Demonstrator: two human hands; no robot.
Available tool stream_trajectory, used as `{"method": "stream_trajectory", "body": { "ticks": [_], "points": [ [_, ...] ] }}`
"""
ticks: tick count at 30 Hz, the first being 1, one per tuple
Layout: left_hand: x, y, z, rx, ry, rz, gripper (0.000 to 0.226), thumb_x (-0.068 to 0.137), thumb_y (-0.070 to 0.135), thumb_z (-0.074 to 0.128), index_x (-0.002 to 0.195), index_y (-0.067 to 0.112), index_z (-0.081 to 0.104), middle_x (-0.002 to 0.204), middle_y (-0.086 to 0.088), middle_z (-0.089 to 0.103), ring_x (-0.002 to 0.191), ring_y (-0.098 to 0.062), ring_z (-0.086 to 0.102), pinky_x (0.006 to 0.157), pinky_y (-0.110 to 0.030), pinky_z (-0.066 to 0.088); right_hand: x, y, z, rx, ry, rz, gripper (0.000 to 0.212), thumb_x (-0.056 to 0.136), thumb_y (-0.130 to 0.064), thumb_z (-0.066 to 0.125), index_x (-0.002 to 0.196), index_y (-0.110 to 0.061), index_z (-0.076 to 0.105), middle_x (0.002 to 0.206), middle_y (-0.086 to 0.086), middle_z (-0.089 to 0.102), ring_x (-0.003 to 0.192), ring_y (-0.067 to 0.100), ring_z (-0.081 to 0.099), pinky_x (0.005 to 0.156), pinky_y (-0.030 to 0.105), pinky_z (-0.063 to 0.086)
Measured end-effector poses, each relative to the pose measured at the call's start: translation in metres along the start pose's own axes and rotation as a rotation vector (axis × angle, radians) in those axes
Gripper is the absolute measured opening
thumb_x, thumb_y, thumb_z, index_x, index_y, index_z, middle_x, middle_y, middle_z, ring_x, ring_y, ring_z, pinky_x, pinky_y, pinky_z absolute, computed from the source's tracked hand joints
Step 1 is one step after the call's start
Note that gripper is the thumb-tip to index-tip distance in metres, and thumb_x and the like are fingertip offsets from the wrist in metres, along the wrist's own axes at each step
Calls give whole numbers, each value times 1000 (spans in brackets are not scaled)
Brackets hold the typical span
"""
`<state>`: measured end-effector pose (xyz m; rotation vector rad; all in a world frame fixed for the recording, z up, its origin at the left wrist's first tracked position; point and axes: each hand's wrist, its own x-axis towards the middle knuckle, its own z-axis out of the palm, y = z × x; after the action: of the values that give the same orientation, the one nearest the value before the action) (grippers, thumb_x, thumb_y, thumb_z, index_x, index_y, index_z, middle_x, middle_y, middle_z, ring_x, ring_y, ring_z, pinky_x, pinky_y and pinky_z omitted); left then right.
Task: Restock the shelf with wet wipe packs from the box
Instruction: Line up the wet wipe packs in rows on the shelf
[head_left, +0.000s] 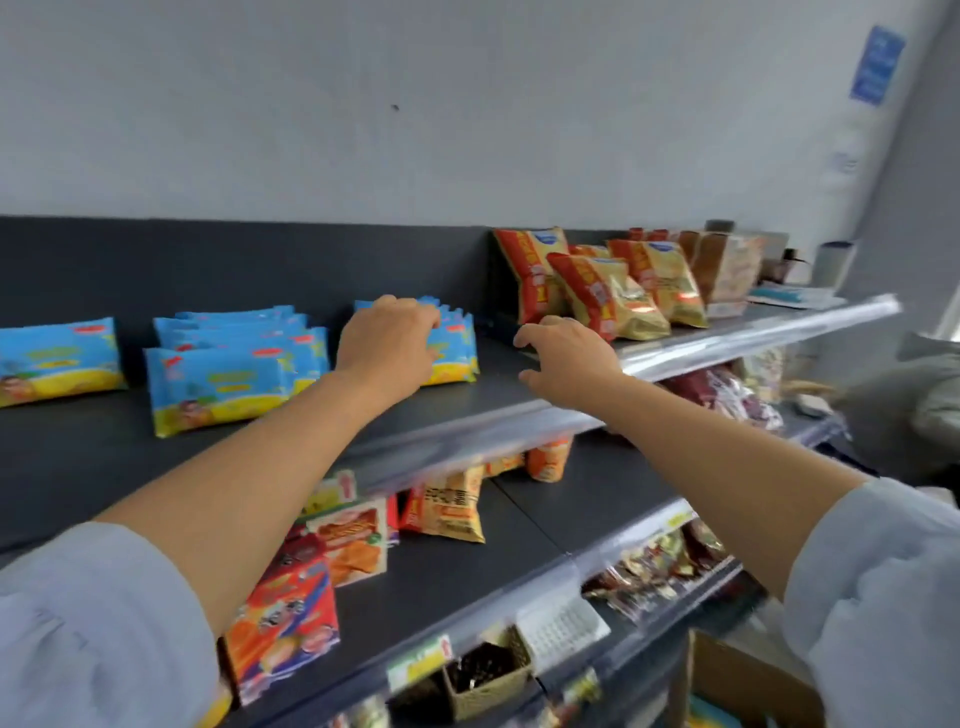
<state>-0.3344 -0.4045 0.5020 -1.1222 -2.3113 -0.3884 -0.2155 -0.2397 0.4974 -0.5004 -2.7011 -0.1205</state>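
Wet wipe packs (228, 384): three groups counted on top shelf (467, 400), stack totals unclear
Red-gold snack bags (608, 296): three made out clearly
Cardboard box (748, 680): one seen

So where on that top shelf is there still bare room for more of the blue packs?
Bare shelf runs along the front, before the left pack and middle stack. Another gap lies between the right stack, which the left hand holds, and the snack bags; the right hand hovers there. The snack end is crowded.
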Motion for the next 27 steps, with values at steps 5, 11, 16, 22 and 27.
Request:
{"method": "stream_trajectory", "body": {
  "ticks": [5,11,16,22,27],
  "points": [
    [-12,97,43,-96,-76,85,32,90,26,60,121,18,59,113,-5,61,111,-25,51,81,-38,44,-73,86,13,-56,-62,102,40,91,-27,57,130,-23,50,124,3,51,121,25,46,83,35,44],
    [-28,193,101,-164,-207,198,26,89,29,59,113,20,62,113,-3,61,110,-25,51,77,-37,44,-148,171,36,-113,-157,234,38,88,-32,61,124,-21,55,123,5,54,119,26,48,90,41,48],
    [-43,270,156,-187,-338,320,31,91,31,58,120,21,58,118,-1,59,115,-24,50,85,-38,48,-204,234,68,-96,-235,355,29,92,-24,53,120,-20,57,116,4,56,113,25,52,82,38,51],
    [-52,339,233,-220,-490,407,26,92,30,56,115,19,60,115,-1,60,112,-24,52,86,-39,50,-251,294,121,-73,-373,482,29,91,-23,56,120,-20,57,112,5,56,112,26,51,81,40,52],
    [-55,388,301,-230,-599,504,26,93,28,54,117,18,58,119,-2,59,116,-23,50,84,-37,48,-280,341,172,-37,-470,565,32,90,-25,57,122,-22,57,115,5,56,115,25,50,90,39,49]
  ]
}}
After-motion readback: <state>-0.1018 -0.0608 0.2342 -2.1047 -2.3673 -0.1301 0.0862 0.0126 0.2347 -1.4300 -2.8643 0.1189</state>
